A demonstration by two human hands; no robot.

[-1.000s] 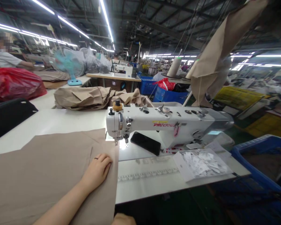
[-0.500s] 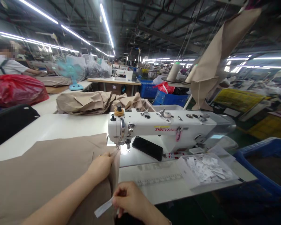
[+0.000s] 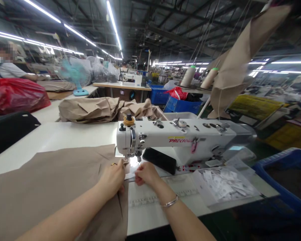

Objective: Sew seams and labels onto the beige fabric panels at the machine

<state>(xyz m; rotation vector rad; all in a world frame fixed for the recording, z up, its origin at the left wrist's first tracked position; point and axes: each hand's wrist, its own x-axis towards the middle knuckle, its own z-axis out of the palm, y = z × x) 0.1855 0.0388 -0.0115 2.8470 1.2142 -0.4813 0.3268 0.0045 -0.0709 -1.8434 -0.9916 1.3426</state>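
Now khaki fabric (image 3: 47, 180) pressed flat by left hand (image 3: 112, 179), fingers down; white label (image 3: 129, 175) pinched tight by right hand (image 3: 145, 174) near presser foot (image 3: 126, 160).

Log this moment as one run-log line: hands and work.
left hand: on tan fabric | right hand: pinching white label | at: sewing machine

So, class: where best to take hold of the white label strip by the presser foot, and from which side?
Its free right end, pinched flat from the front, as the right hand does: the white label strip is thin and narrow; its left end reaches the tan fabric panel at the left hand.
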